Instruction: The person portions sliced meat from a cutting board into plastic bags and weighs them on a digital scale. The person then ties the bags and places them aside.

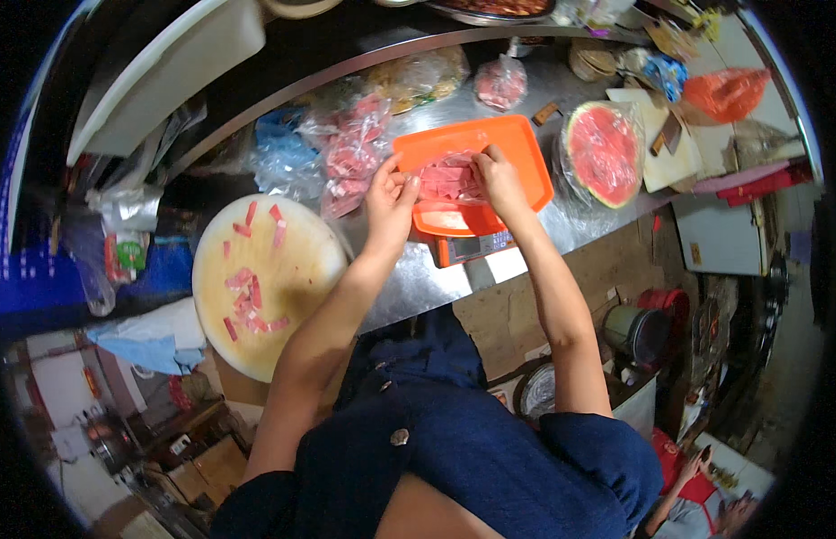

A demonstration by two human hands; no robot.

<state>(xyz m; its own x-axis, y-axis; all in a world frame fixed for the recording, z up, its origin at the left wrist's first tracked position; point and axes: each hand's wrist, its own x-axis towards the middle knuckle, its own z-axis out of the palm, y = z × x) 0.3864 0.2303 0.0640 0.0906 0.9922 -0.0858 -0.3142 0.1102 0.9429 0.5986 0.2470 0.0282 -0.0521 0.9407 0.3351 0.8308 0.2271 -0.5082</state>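
Observation:
A clear plastic bag of pink meat pieces (450, 180) lies in an orange plastic tray (529, 176), which sits on a digital scale (466, 248). My right hand (496, 176) pinches the bag at its right end. At the bag's left end is my left hand (391, 202), its fingers apart and curved; whether they touch the plastic is unclear. Left of the tray, more bagged meat (354, 151) rests on the steel counter (418, 286). Loose meat strips (248, 303) are scattered on a round cutting board (296, 252).
Right of the tray lies a wrapped half watermelon (604, 153). A knife (667, 135) rests on a pale board (650, 162) beyond it. Another meat bag (501, 82) and a wooden handle (545, 113) are behind the tray. A person in red (691, 488) is at the lower right.

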